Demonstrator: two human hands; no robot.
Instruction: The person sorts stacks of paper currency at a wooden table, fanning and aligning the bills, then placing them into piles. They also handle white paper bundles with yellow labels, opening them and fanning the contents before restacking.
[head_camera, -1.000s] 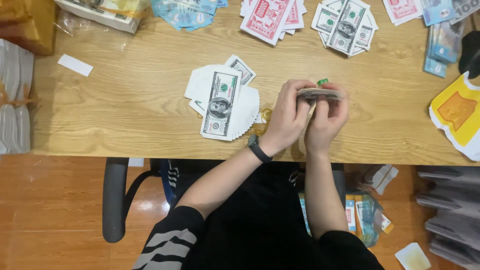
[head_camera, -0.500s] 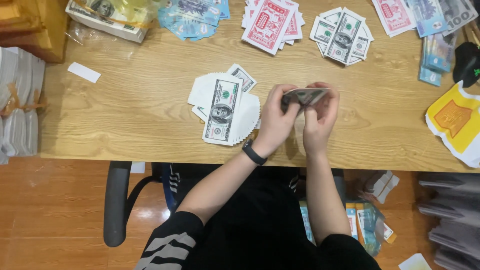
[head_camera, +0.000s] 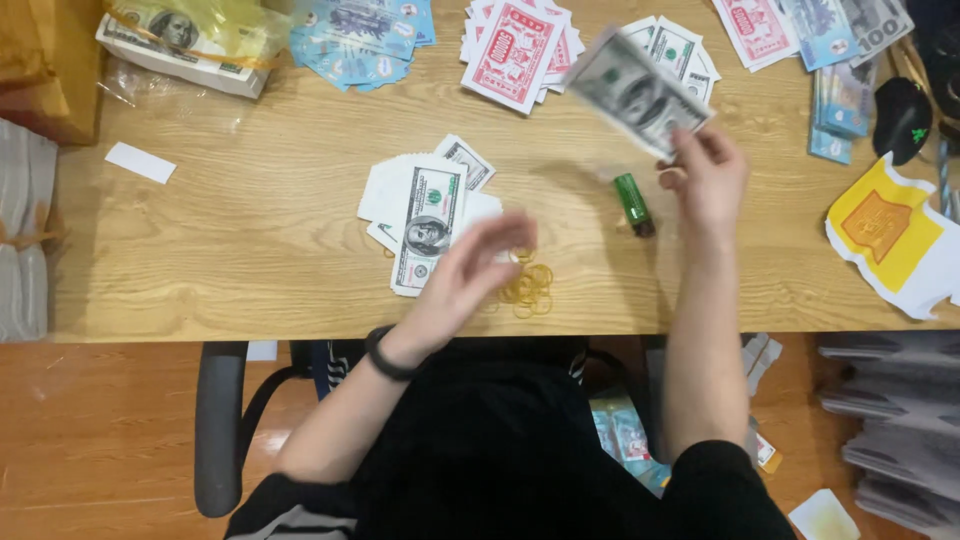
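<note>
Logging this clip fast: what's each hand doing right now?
Left hand: open, blurred, holding nothing, over the rubber bands.
Right hand: closed on a stack of banknotes, raised above the table.

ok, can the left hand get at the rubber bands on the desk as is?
Probably yes. The left hand hovers empty right beside the rubber bands, nothing between them; the right hand holds the bill stack up and away.

The table (head_camera: 250, 250) is pale wood with a smooth, matt grain. The notes (head_camera: 640, 95) in the right hand (head_camera: 705, 180) are matt printed paper; the lighter (head_camera: 632, 200) looks glossy green plastic, the bands (head_camera: 528, 285) thin yellow rubber.
</note>
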